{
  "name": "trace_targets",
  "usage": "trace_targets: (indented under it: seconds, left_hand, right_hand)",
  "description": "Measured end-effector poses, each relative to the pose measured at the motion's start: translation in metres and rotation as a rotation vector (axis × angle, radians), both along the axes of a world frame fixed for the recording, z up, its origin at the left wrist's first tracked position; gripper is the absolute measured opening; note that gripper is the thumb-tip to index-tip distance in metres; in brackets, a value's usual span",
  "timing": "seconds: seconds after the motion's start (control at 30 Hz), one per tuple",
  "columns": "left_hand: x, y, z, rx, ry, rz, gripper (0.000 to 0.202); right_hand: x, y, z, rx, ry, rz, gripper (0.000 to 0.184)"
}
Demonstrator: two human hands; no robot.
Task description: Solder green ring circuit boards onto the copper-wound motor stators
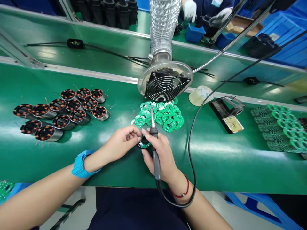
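Thirteen metal cylinders (82, 120) grouped at left.
One soldering iron (156, 163), one fan (164, 87), one tape roll (200, 95), one iron stand (220, 115); two small blue tubs (194, 33). Green rings (169, 125) overlap, heap uncountable.

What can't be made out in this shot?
All in the head view:
- Part between the hands: mostly covered by fingers of the left grip and right grip.
- Loose green boards: lower ones hidden under others.
- Tape roll: label print too small.
- Stacked boards: cut off by the right edge.
- Co-worker: head cut off by the top edge.
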State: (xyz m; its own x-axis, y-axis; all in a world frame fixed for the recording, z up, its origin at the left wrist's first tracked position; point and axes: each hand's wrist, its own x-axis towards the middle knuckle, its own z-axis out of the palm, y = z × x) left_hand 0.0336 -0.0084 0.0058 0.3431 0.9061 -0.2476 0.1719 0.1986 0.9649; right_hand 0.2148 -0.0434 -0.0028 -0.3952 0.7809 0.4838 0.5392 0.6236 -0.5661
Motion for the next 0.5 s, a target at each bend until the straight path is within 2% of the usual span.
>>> trace_targets:
  seconds: [0.2,0.37,0.5]
  left_hand:
    - [0.0022,0.0032,0.0004,0.004,0.017,-0.025,0.016]
    - [0.0003,0.0038,0.0074,0.031,0.051,-0.010,0.014]
    - [-0.0014,0.0017,0.0073,0.091,0.137,0.016,0.014]
  right_hand:
    - [0.0002,0.0021,0.0019,-0.019,-0.010,-0.034,0.062]
    - [0.0010,0.0019,0.0022,0.022,0.002,-0.054,0.048]
    - [0.0021,-0.0005,0.0055,-0.007,0.064,-0.032,0.044]
